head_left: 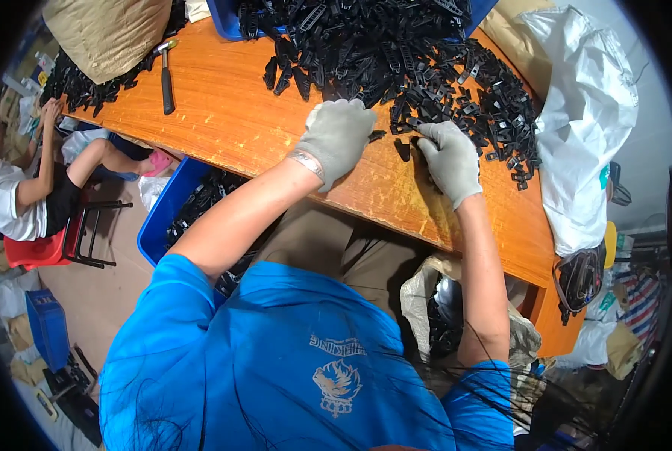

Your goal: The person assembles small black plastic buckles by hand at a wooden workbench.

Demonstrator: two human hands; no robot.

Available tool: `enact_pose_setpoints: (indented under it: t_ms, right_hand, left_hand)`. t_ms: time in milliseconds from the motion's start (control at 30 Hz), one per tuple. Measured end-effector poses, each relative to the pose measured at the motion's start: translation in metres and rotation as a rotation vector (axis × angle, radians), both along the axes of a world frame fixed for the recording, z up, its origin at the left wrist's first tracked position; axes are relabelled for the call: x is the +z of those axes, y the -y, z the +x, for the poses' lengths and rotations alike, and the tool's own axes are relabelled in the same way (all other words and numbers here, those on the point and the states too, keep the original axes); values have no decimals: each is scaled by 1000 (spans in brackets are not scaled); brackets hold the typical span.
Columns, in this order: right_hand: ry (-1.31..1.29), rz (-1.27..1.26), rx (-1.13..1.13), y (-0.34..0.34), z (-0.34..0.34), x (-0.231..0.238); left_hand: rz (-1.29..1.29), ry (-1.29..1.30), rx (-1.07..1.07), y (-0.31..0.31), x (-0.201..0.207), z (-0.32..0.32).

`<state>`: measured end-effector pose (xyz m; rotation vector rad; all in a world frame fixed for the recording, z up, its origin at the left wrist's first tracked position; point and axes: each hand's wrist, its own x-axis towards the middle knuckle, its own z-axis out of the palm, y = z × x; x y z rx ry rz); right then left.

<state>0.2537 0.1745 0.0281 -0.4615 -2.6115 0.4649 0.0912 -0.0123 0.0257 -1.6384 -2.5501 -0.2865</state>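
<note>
Both hands wear grey gloves and work over the orange wooden table [223, 98]. My left hand [337, 139] is closed, its fingers curled under, with a small black plastic piece [377, 136] at its thumb side. To the right, my right hand [452, 159] is also closed, thumb and forefinger bent together at the edge of the pile; what they pinch is hidden. Between the hands lies a loose black plastic piece [402, 149]. Beyond them spreads a heap of long black plastic parts [366, 45], with small black clip-like pieces [501, 113] on the right.
A hammer [167, 81] lies at the left. Behind the heap stands a blue bin [227, 19]; another blue bin [151, 225] with black parts is below the table. White sacking [584, 135] hangs at the right. A seated person [31, 180] works at far left.
</note>
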Motion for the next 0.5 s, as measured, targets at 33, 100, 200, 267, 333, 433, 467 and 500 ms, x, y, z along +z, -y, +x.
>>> enact_pose_setpoints:
  t_ms: [33,100,200,267,333,433,467,500]
  right_hand:
    - [29,16,14,2,1,-1]
    - [59,31,32,11,1,2]
    - [158,89,18,27,-3,3]
    - [230,105,0,40,-7,1]
    - [334,126,-22,46,-14,-4]
    - [273,97,30,44,-12,-5]
    - [229,61,55,42,-11,-4]
    - [231,60,58,40,-9,-4]
  left_hand:
    - [10,-9,-22,2,1,1]
    - [18,-16,-41,5,4,4]
    - [63,62,-51,6,7,7]
    - [22,176,-31,8,9,5]
    - [207,450,-1,19,6,4]
    - [561,1079,26,35,-8,4]
    - [728,1434,28,40,-10,4]
    - [729,1435,31,47,-11,5]
